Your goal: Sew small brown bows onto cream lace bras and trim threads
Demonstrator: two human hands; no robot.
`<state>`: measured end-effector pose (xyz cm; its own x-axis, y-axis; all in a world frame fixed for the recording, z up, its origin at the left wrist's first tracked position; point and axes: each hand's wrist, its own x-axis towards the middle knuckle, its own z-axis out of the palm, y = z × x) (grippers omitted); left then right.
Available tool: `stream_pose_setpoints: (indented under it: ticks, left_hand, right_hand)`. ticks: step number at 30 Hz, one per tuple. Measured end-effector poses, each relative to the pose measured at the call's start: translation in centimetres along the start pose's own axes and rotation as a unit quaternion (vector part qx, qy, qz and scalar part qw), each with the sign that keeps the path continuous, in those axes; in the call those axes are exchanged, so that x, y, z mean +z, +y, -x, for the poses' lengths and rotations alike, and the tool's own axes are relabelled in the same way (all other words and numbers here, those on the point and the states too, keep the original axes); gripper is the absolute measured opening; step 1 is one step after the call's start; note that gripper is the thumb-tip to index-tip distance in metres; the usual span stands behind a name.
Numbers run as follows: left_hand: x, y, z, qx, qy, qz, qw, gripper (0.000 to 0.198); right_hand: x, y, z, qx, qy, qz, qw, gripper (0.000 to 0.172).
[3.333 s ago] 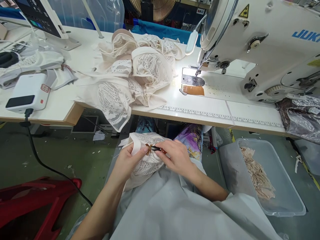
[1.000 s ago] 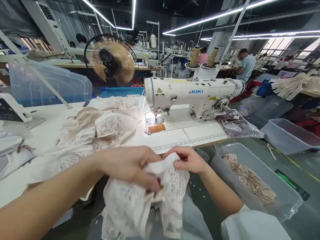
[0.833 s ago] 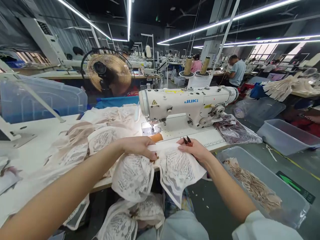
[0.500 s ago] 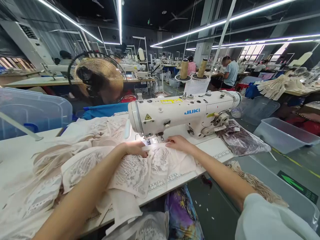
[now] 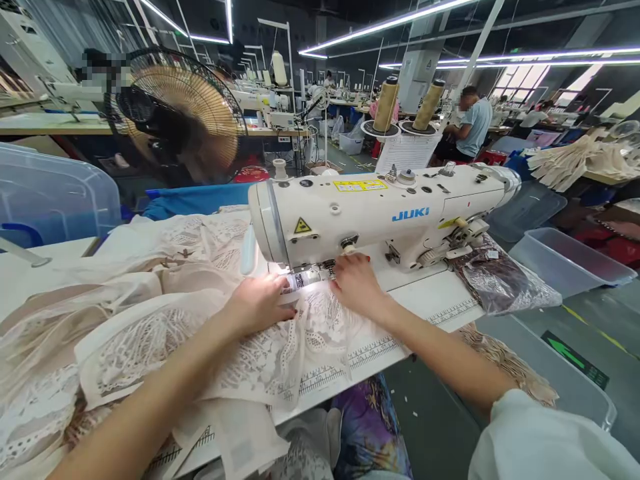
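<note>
A cream lace garment (image 5: pixel 260 353) lies across the front of the white JUKI sewing machine (image 5: pixel 320 217), its upper edge under the lit needle area. My left hand (image 5: pixel 260 303) is closed on that edge, left of the needle, thumb below and fingers above. Just right of the needle, my right hand (image 5: pixel 357 283) has curled fingers near the presser foot and below a knob on the machine head. Its fingertips are partly hidden, so what they grip is unclear. A printed label (image 5: pixel 300 280) shows between the hands.
More cream lace pieces (image 5: pixel 135 267) are heaped at the left. A fan (image 5: pixel 175 120) stands behind, a clear bin (image 5: pixel 55 193) at left. At right are a plastic-wrapped dark bundle (image 5: pixel 500 280) and an open clear box (image 5: pixel 570 260). A seated person (image 5: pixel 473 123) works farther back.
My right hand has risen from the garment's edge toward the machine head, its fingers curling. My left hand stays by the needle. The view has moved closer and tilted down.
</note>
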<state>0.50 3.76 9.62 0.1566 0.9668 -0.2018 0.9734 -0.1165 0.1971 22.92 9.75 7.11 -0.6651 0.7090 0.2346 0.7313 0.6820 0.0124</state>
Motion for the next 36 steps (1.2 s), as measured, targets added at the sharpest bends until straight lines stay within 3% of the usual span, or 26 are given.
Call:
stream_pose_setpoints:
  ticks: [2,4,6,9,14,23,31,36]
  left_hand:
    - [0.7,0.7,1.9,0.028,0.069,-0.033,0.997,0.027]
    - [2.0,1.5,3.8,0.089,0.140,-0.069,0.984,0.032]
    - [3.8,2.1,5.5,0.147,0.203,-0.103,0.963,0.035]
    - [6.6,1.9,7.1,0.170,0.257,-0.130,0.942,0.040]
    - [8.7,-0.1,8.0,0.205,0.266,-0.115,0.935,0.047]
    - [8.2,-1.1,6.9,0.237,0.250,-0.091,0.934,0.050]
    - [7.5,-1.0,5.4,0.200,0.215,-0.068,0.953,0.047]
    - [7.5,-0.4,4.5,0.181,0.209,-0.044,0.960,0.046]
  right_hand:
    - [0.3,-2.1,0.9,-0.068,0.005,-0.062,0.996,0.026]
    - [0.8,-3.6,1.5,-0.114,0.009,-0.148,0.982,0.023]
    - [1.3,-4.5,1.5,-0.121,0.002,-0.213,0.970,0.019]
    - [1.8,-4.6,0.8,-0.091,-0.038,-0.222,0.970,0.019]
    - [2.0,-4.2,0.0,-0.098,-0.061,-0.197,0.974,0.017]
    - [2.2,-4.1,-0.3,-0.104,-0.075,-0.226,0.966,0.014]
    - [3.1,-3.8,0.3,-0.030,-0.027,-0.259,0.965,0.011]
    - [2.3,-3.7,-0.2,0.035,-0.053,-0.282,0.957,0.012]
